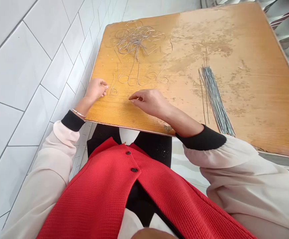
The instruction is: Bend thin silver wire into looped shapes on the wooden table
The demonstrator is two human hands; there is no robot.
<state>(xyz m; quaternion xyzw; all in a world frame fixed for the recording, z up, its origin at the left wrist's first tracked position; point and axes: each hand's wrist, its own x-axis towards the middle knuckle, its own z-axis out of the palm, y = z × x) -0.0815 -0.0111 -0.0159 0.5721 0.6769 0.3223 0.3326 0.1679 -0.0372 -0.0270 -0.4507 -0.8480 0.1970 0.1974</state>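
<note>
The left hand [96,89] rested at the near-left part of the surface [259,66], fingers curled, their tips just beside a small looped wire piece [113,92]; whether they were closed on it, I could not tell. The right hand [149,101] was over bare wood nearer the middle, fingers and thumb drawn loosely together, with nothing visible between them, though a strand this thin might not show. Beyond the hands lay a row of bent wire loops [142,79], flat and unfixed. Farther off sat a wire tangle [134,39], and to the right a bundle of straight grey-blue wires [215,98], slightly fanned, its near end by the surface's edge. Risks, as judged: the fine loops could be dragged out of line by a brushing hand or the black cuff [72,120]. Strands reaching from the tangle could snag if pulled. A bangle [79,113] could catch loose wire, and a right sleeve [221,154] swept sideways could push the bundle's wires over the edge.
</note>
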